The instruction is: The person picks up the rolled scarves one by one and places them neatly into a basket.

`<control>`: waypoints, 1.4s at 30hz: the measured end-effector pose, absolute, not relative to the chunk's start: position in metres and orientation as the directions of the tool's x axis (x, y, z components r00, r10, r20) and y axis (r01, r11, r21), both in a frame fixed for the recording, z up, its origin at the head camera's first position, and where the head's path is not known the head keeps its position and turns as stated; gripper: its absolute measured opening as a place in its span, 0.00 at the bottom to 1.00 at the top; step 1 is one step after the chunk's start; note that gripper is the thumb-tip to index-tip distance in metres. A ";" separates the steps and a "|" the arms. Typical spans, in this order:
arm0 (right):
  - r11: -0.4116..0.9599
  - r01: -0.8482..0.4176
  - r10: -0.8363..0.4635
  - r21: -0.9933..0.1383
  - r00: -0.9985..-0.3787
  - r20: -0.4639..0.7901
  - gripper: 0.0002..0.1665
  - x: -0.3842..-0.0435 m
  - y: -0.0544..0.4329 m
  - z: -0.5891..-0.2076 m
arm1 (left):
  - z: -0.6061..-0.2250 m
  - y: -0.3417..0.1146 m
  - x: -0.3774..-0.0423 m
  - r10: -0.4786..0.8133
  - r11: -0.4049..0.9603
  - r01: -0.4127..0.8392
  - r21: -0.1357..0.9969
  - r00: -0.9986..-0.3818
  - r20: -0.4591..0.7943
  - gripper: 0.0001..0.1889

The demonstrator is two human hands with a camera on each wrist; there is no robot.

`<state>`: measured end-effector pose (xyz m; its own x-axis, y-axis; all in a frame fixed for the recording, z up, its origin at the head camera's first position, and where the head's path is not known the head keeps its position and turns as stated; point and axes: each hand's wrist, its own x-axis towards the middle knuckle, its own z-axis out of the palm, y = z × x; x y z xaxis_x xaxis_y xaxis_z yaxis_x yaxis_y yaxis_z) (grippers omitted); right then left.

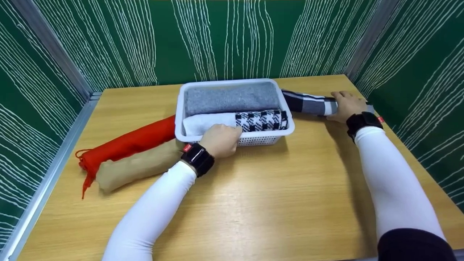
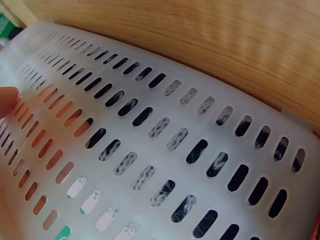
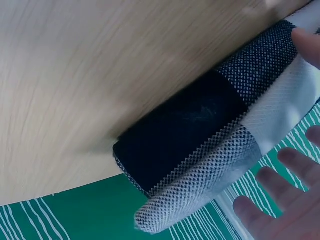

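My left hand (image 1: 222,140) grips the front rim of a white plastic basket (image 1: 259,141). In the left wrist view, fingers show through the slots of its wall (image 2: 150,105), with the thumb (image 2: 7,101) outside. Inside lie a rolled grey cloth (image 1: 232,98) and, before it, a white roll with a black houndstooth pattern (image 1: 261,120). On the right, my right hand (image 1: 348,106) reaches over a rolled black, grey and white checked scarf (image 1: 313,105). The right wrist view has the thumb (image 3: 306,46) at the checked roll (image 3: 185,135) and the fingers spread beyond its far side.
Left of the basket, a red roll with loose strings (image 1: 134,139) and a beige roll (image 1: 139,165) lie side by side on the wooden table (image 1: 253,203). Green panels with white lines (image 1: 246,43) stand around the back and sides, with metal posts at the corners.
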<state>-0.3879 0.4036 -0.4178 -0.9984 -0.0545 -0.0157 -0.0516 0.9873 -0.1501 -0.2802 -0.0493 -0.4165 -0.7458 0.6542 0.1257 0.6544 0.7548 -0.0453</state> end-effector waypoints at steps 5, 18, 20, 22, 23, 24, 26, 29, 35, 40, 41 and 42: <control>0.988 -0.064 -0.066 -0.138 -0.998 -0.012 0.58 -0.389 0.406 -0.423 | -0.418 -0.049 -0.279 0.651 0.756 0.654 -0.021 -0.749 0.123 0.07; 0.993 -0.083 -0.084 -0.087 -0.996 -0.012 0.55 -0.394 0.405 -0.433 | -0.417 -0.048 -0.280 0.651 0.756 0.654 -0.031 -0.746 0.136 0.05; 0.994 -0.069 -0.071 -0.084 -0.997 -0.021 0.54 -0.394 0.402 -0.432 | -0.417 -0.049 -0.280 0.648 0.759 0.651 -0.031 -0.749 0.134 0.05; 0.995 -0.061 -0.063 -0.076 -0.998 -0.027 0.54 -0.393 0.399 -0.432 | -0.417 -0.049 -0.280 0.648 0.759 0.650 -0.031 -0.750 0.133 0.05; 0.996 -0.058 -0.060 -0.073 -0.998 -0.030 0.53 -0.392 0.398 -0.431 | -0.417 -0.049 -0.280 0.648 0.759 0.650 -0.030 -0.750 0.132 0.05; 0.996 -0.053 -0.056 -0.070 -0.998 -0.033 0.53 -0.392 0.397 -0.431 | -0.417 -0.049 -0.280 0.648 0.759 0.650 -0.030 -0.750 0.134 0.05; 0.996 -0.047 -0.049 -0.070 -0.998 -0.036 0.53 -0.392 0.395 -0.433 | -0.417 -0.049 -0.280 0.647 0.759 0.650 -0.031 -0.750 0.137 0.05; 0.996 -0.045 -0.047 -0.072 -0.998 -0.034 0.53 -0.392 0.394 -0.434 | -0.416 -0.048 -0.280 0.646 0.761 0.647 -0.039 -0.751 0.136 0.05; 0.996 -0.042 -0.045 -0.082 -0.998 -0.037 0.50 -0.398 0.396 -0.439 | -0.416 -0.047 -0.279 0.641 0.766 0.642 -0.038 -0.758 0.121 0.05; 0.995 -0.033 -0.036 -0.095 -0.999 -0.030 0.47 -0.405 0.396 -0.445 | -0.416 -0.047 -0.279 0.640 0.766 0.641 -0.036 -0.758 0.121 0.05; 0.995 -0.033 -0.036 -0.093 -0.999 -0.030 0.47 -0.406 0.396 -0.446 | -0.416 -0.048 -0.279 0.641 0.766 0.642 -0.040 -0.757 0.127 0.05; 0.995 -0.033 -0.036 -0.090 -0.999 -0.030 0.46 -0.407 0.396 -0.447 | -0.416 -0.048 -0.279 0.642 0.765 0.643 -0.042 -0.755 0.132 0.05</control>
<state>-0.4067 0.3961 -0.4468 -0.9989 -0.0357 -0.0296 -0.0329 0.9954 -0.0904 -0.2795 -0.0481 -0.4162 -0.7552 0.6420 0.1322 0.6428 0.7649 -0.0424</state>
